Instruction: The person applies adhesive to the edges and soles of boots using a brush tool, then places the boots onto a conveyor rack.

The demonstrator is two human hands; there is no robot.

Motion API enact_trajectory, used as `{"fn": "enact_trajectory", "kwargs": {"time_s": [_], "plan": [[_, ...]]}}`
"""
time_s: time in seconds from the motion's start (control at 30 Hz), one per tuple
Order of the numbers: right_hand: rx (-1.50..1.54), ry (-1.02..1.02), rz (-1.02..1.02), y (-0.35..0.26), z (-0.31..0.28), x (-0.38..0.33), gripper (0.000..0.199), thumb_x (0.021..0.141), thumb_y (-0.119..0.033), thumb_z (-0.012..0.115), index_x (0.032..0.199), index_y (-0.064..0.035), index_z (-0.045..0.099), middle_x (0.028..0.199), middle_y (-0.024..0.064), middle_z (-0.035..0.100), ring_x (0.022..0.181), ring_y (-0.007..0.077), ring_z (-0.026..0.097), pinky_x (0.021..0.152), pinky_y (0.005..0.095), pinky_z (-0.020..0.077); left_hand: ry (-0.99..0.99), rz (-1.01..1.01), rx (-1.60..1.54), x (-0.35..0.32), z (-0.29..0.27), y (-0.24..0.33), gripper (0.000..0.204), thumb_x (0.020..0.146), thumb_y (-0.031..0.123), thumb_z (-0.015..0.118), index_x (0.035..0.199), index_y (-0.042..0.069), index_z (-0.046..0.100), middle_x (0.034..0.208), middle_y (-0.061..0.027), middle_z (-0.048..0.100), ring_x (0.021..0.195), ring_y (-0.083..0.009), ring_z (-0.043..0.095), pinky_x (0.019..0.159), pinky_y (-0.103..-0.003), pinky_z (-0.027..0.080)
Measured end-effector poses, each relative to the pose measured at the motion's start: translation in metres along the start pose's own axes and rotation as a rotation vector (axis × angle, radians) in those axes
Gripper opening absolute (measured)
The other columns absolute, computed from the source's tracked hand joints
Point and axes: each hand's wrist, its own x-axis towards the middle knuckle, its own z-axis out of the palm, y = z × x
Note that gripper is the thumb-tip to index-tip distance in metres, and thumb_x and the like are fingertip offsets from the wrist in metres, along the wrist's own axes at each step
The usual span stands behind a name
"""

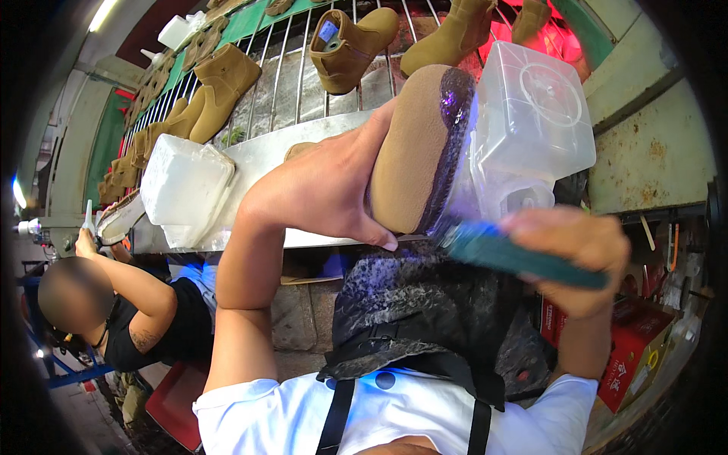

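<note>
Evidently, we are brushing the dark, glossy edge (455, 102) of a tan, rounded, pebbled-surface footwear piece (406, 152); the next stroke probably calls for even pressure along that rim. Our left hand (334, 182) clamps the piece from its left; our right hand (572, 243), motion-blurred, clutches an oblong, dark teal brush (523, 258) beside its lower right end.

A white short-sleeved T-shirt (428, 406) spans the bottom of the frame, a dark round spot (385, 381) on its front. Two flat black straps (335, 419) cross it, beside a black apron (409, 303) at lower centre, creased and smeared whitish. The left hand (334, 182) and blurred right hand (580, 254) are bare.
</note>
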Motion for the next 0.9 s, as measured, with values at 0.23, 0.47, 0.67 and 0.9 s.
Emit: {"fn": "enact_trajectory", "kwargs": {"time_s": [0.23, 0.47, 0.67, 0.9], "plan": [[-0.193, 0.055, 0.072, -0.017, -0.041, 0.047, 0.043, 0.091, -0.003, 0.065, 0.133, 0.0043, 0.057, 0.114, 0.0263, 0.068, 0.092, 0.0272, 0.072, 0.076, 0.0337, 0.0595, -0.047, 0.002, 0.070, 0.005, 0.001, 0.002, 0.132, 0.059, 0.024, 0.093, 0.158, 0.006, 0.007, 0.128, -0.0276, 0.060, 0.118, -0.0449, 0.060, 0.096, -0.045, 0.052], [-0.422, -0.168, -0.010, -0.025, -0.030, 0.045, 0.035, 0.084, 0.000, 0.071, 0.119, -0.0024, 0.066, 0.120, 0.0276, 0.066, 0.102, 0.0331, 0.071, 0.083, 0.0355, 0.0591, -0.037, -0.042, -0.053, 0.007, 0.003, -0.007, 0.103, 0.054, 0.029, 0.098, 0.141, 0.004, 0.049, 0.133, -0.0183, 0.059, 0.125, -0.0352, 0.058, 0.104, -0.040, 0.047], [-0.372, -0.028, 0.074, -0.017, 0.001, 0.024, 0.030, 0.081, 0.002, 0.072, 0.110, -0.0031, 0.071, 0.118, 0.0268, 0.068, 0.104, 0.0341, 0.070, 0.089, 0.0373, 0.0577, 0.043, -0.013, -0.068, 0.009, 0.006, -0.012, 0.123, 0.053, 0.024, 0.098, 0.152, 0.002, 0.029, 0.136, -0.0184, 0.056, 0.125, -0.0313, 0.059, 0.102, -0.039, 0.048], [-0.379, 0.077, 0.091, -0.004, 0.028, 0.012, 0.030, 0.077, 0.002, 0.074, 0.106, -0.0023, 0.074, 0.116, 0.0244, 0.069, 0.103, 0.0343, 0.071, 0.086, 0.0361, 0.0582, 0.025, -0.061, -0.126, 0.007, 0.007, -0.026, 0.128, 0.055, 0.023, 0.099, 0.155, 0.002, 0.022, 0.137, -0.0178, 0.055, 0.124, -0.0248, 0.058, 0.102, -0.039, 0.050]]}}
